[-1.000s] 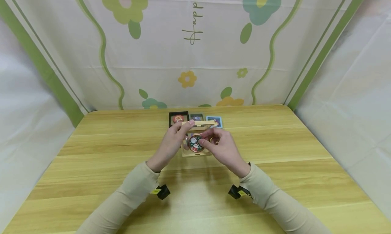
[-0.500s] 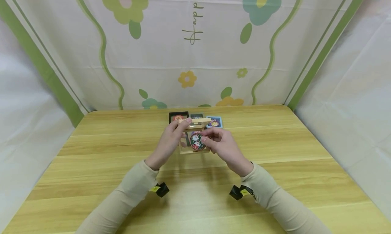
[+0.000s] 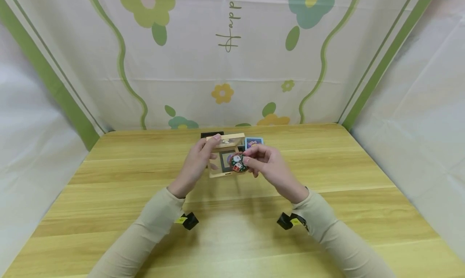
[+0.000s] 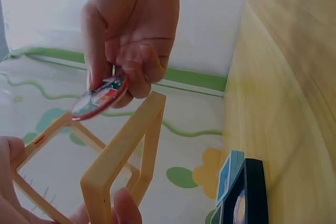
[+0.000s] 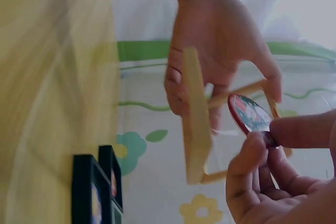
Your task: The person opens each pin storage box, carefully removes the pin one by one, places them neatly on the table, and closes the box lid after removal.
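Note:
My left hand (image 3: 193, 165) grips a light wood-coloured hinged display frame (image 3: 232, 136) by its left side. The frame stands spread apart, its two halves at an angle, raised above the table as the left wrist view shows. Between thumb and fingers, my right hand (image 3: 276, 171) pinches a round badge (image 3: 237, 163) with a dark green cartoon face and a red rim. The badge (image 5: 245, 113) is tilted near the frame (image 5: 195, 124) in the right wrist view; whether they touch, I cannot tell. Part of the badge lies behind my right thumb.
Behind the hands, a black frame (image 3: 212, 134) and a light blue frame (image 3: 254, 141) lie on the wooden table (image 3: 145, 149). A grey frame between them is partly covered by the held one. A floral cloth (image 3: 196, 68) hangs behind the table.
My left hand has carried the wooden frame up and to the left, turning its halves. My right hand, still pinching the badge, has shifted slightly right and up.

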A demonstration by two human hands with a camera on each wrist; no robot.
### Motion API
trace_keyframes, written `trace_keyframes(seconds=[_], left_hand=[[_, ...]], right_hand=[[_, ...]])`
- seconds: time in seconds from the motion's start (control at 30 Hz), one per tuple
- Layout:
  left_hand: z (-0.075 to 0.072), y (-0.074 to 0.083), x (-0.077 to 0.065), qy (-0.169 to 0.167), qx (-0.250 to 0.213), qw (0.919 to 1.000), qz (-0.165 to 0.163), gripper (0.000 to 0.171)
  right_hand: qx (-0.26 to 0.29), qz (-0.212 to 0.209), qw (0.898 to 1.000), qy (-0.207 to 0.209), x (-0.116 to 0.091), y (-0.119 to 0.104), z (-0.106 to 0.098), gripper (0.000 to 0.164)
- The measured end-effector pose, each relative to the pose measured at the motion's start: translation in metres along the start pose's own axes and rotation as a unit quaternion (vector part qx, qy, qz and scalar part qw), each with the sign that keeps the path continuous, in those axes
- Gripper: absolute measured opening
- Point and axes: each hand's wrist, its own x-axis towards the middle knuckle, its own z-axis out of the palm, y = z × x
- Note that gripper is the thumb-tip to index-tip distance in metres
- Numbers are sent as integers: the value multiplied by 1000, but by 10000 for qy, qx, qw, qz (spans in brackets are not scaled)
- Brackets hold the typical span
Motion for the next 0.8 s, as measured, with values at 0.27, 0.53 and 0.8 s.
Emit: trace_keyframes(seconds=[0.27, 0.53, 0.8], left_hand=[[-5, 2, 1, 97, 2, 10000, -19, 65], [-10, 0, 5, 185, 123, 9997, 28, 67], [-23, 7, 8, 290, -92, 9988, 391, 66]], right_hand=[[138, 161, 9995, -212, 1, -11, -19, 19], [-265, 535, 9951, -786, 1, -14, -24, 20], [-1221, 795, 9807, -1307, 8, -4, -35, 14]])
